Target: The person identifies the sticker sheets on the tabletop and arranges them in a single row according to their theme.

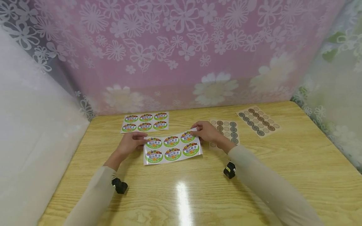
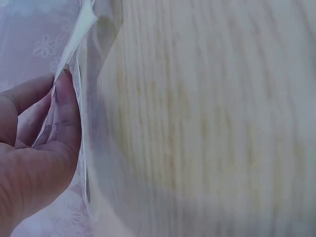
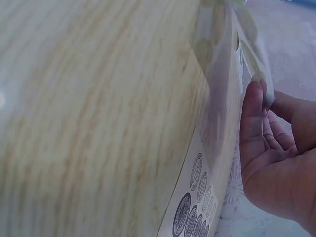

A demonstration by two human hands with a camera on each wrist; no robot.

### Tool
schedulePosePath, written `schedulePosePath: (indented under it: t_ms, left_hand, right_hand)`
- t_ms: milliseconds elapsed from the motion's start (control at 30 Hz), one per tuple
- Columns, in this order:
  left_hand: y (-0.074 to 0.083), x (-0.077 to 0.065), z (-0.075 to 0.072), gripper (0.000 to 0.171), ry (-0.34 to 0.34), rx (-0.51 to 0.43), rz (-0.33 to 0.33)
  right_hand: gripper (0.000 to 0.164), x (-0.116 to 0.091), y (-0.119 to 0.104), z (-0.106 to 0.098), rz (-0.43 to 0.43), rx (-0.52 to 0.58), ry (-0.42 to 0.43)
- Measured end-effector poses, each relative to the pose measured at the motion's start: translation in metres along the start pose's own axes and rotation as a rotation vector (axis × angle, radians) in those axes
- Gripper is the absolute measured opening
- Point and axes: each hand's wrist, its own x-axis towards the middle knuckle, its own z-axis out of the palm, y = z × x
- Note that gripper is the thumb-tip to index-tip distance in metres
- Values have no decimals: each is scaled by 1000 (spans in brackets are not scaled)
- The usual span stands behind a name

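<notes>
A glossy sticker sheet (image 1: 172,160) with several oval fruit labels is held between both hands, its shadow showing on the wood in the wrist views. My left hand (image 1: 130,144) pinches its left edge near the top corner, thumb and fingers on either side of the sheet. At the upper right corner my right hand (image 1: 208,132) pinches it the same way. In the left wrist view the sheet (image 2: 81,29) stands edge-on, and the right wrist view shows its edge (image 3: 247,54) between thumb and fingers.
A matching fruit sticker sheet (image 1: 138,122) lies at the back left of the wooden table (image 1: 158,194). Behind my right hand is a sheet of round brown and grey stickers (image 1: 227,123); a similar sheet (image 1: 265,133) lies farther right. Floral cloth (image 1: 169,69) hangs behind the table.
</notes>
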Motion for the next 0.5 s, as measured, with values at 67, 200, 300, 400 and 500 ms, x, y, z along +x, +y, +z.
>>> schedulePosePath:
  t_ms: [67,200,300,400,500]
  left_hand:
    - [-1,-2,-2,33,-7,-13,-18]
    - [-2,-7,-6,34,-21,-9,-19]
    - [-3,-12,-11,35,-33,-4,-10]
    - [-5,-16,-18,35,-38,-4,-19]
    - [-8,-20,-27,36,-40,-7,-38]
  right_hand:
    - [30,-2,-1,0,2,22,-11]
    - [30,-6,-4,2,-1,58,-41]
    - [30,-7,-5,5,-2,90,-57]
    - [31,-8,-8,8,6,135,-79]
    - [33,-10,-11,13,9,168,-99]
